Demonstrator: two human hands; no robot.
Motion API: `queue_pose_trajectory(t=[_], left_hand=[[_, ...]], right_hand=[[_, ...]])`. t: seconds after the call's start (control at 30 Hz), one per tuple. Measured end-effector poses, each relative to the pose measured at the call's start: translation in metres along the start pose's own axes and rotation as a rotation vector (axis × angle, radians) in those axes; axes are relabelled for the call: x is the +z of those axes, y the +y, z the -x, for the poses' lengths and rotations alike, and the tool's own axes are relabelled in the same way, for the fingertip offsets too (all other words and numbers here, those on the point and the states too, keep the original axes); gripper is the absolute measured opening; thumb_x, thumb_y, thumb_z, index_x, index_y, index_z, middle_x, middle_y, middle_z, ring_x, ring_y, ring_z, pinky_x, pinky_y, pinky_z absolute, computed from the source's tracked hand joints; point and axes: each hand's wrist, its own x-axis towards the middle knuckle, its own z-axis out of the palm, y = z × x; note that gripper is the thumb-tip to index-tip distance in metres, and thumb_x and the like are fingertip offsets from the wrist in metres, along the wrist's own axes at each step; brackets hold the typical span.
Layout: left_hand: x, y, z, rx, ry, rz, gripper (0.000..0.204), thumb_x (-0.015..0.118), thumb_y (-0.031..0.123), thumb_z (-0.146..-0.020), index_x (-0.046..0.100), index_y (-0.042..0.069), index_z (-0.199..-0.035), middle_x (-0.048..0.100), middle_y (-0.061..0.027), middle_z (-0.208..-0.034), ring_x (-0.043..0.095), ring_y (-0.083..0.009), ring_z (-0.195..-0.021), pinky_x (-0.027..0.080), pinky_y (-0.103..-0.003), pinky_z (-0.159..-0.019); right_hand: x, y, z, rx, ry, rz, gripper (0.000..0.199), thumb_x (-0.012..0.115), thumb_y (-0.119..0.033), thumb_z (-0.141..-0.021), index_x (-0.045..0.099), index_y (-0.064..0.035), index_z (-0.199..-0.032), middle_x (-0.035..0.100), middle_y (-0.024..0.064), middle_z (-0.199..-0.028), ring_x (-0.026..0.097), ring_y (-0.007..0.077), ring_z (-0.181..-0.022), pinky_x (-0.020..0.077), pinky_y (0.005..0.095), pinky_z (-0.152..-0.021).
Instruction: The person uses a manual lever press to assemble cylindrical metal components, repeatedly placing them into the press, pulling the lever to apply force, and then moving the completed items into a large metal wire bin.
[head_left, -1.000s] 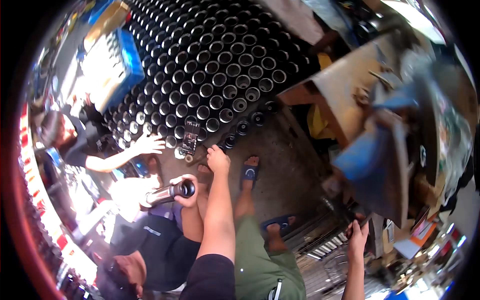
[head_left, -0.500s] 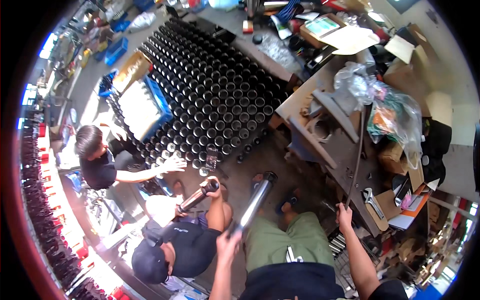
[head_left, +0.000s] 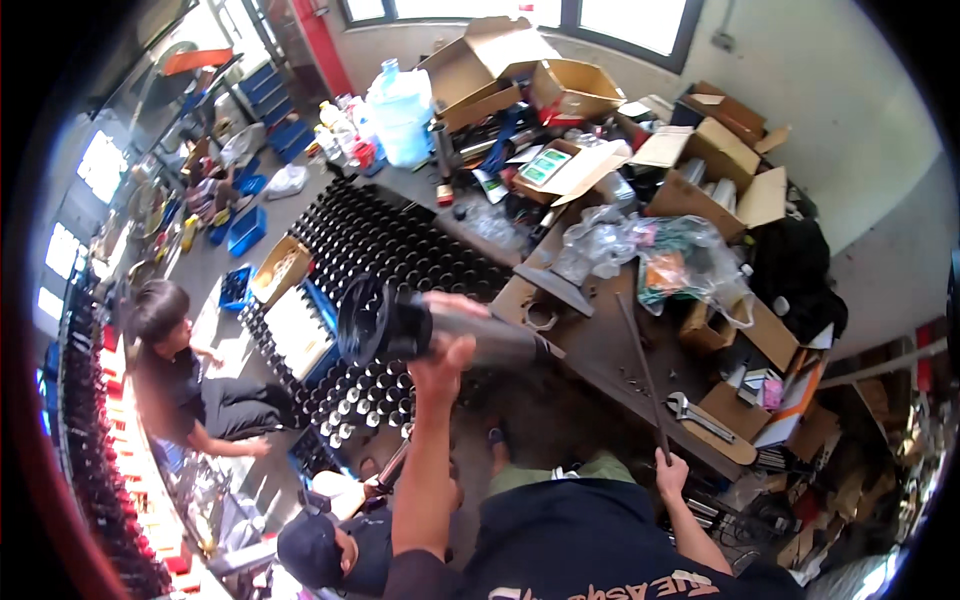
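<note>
Gripping a black tube (head_left: 400, 322) raised overhead, the left hand (head_left: 447, 352) seems wrapped around it; right hand (head_left: 672, 468) clasps a thin rod (head_left: 640, 370).

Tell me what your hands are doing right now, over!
Left hand grips black tube, raised. Right hand holds thin metal rod. Two people crouch below by standing tubes.

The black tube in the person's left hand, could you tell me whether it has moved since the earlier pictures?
Yes. The black tube has been lifted toward the camera; it now overlaps the floor rows of black tubes instead of pointing beside them.
</note>
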Motion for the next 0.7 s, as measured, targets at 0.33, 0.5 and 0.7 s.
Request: queue_pose_trajectory(t=[0.33, 0.5, 0.7], left_hand=[[0.062, -0.138, -0.135, -0.318, -0.061, -0.009, 0.026, 0.086, 0.017, -0.075, 0.069, 0.004, -0.091, 0.069, -0.0003, -0.083, 0.063, -0.0112, -0.074, 0.049, -0.027, -0.07], [0.075, -0.156, -0.167, -0.631, -0.177, -0.116, 0.024, 0.086, 0.018, -0.076, 0.068, 0.009, -0.089, 0.065, 0.0007, -0.072, 0.049, -0.0071, -0.05, 0.031, -0.025, -0.046], [0.084, -0.152, -0.152, -0.442, -0.503, -0.002, 0.042, 0.086, 0.01, -0.066, 0.069, 0.005, -0.104, 0.071, -0.0042, -0.093, 0.067, -0.0158, -0.086, 0.053, -0.033, -0.083]], right_hand=[[-0.007, -0.024, 0.109, -0.027, 0.184, -0.176, 0.044, 0.072, -0.031, -0.089, 0.056, 0.0025, -0.067, 0.041, 0.0158, -0.052, 0.039, 0.0168, -0.046, 0.0348, 0.0388, -0.047], [-0.013, -0.057, 0.122, -0.018, 0.209, -0.228, 0.044, 0.073, -0.03, -0.089, 0.055, 0.0018, -0.066, 0.039, 0.0139, -0.052, 0.037, 0.0153, -0.047, 0.0336, 0.0372, -0.047], [-0.031, -0.08, 0.117, -0.046, 0.24, -0.217, 0.039, 0.073, -0.026, -0.088, 0.056, 0.0015, -0.066, 0.042, 0.0138, -0.051, 0.039, 0.0155, -0.046, 0.0344, 0.0371, -0.046]])
